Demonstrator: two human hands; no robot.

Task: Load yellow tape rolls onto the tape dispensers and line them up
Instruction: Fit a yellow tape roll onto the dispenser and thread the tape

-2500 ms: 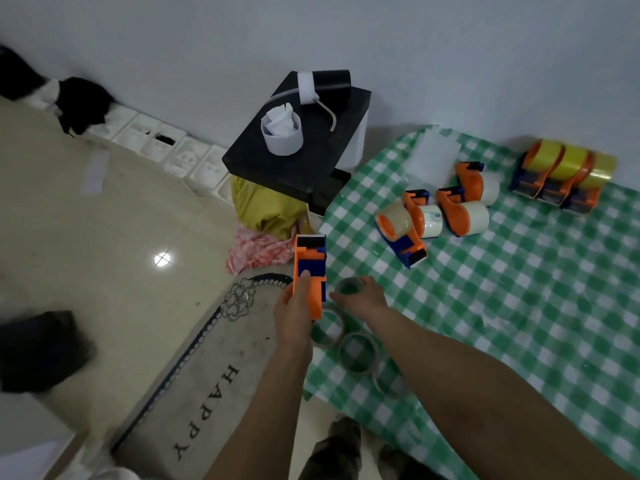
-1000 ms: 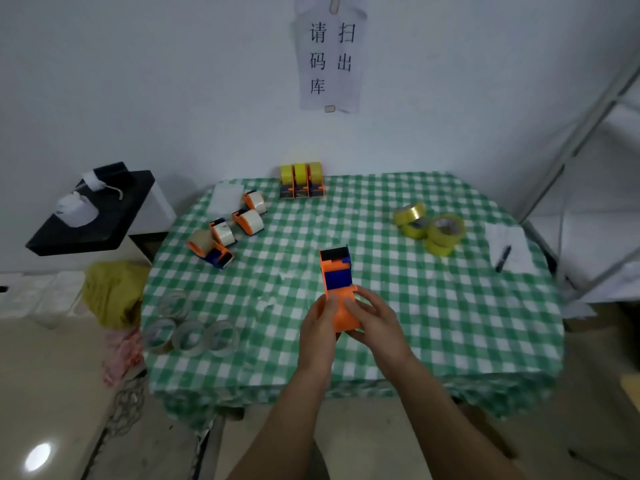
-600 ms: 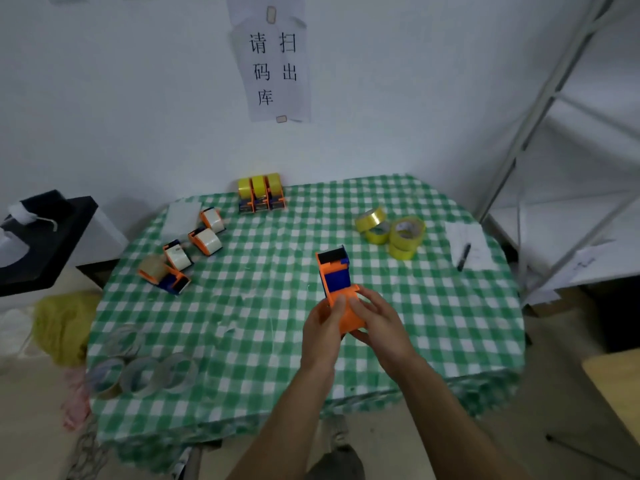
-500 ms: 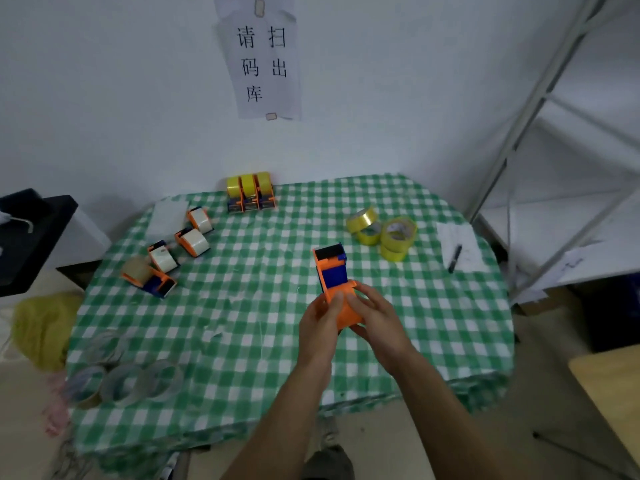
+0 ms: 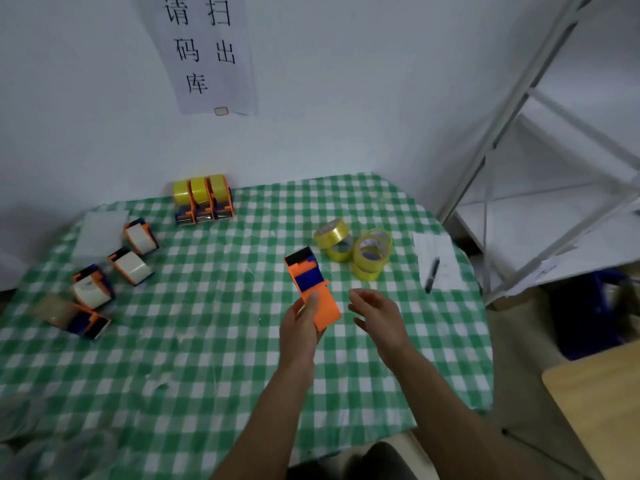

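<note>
- Yellow tape rolls (image 5: 358, 249): loose cluster, right of centre on worktop (image 5: 194, 341).
- Empty dispenser (image 5: 311, 289): centre frame, left hand (image 5: 301, 327) fingers pinching it.
- Right hand (image 5: 379, 318): fingers spread, empty.
- Loaded dispensers (image 5: 204, 199): row, upper centre.

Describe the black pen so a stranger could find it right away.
Start at the green checked tablecloth and go to its right edge, beside the white metal shelf frame. A sheet of white paper lies there, past the loose yellow tape rolls. The black pen lies on that paper, the only slim dark stick on the table.
</note>
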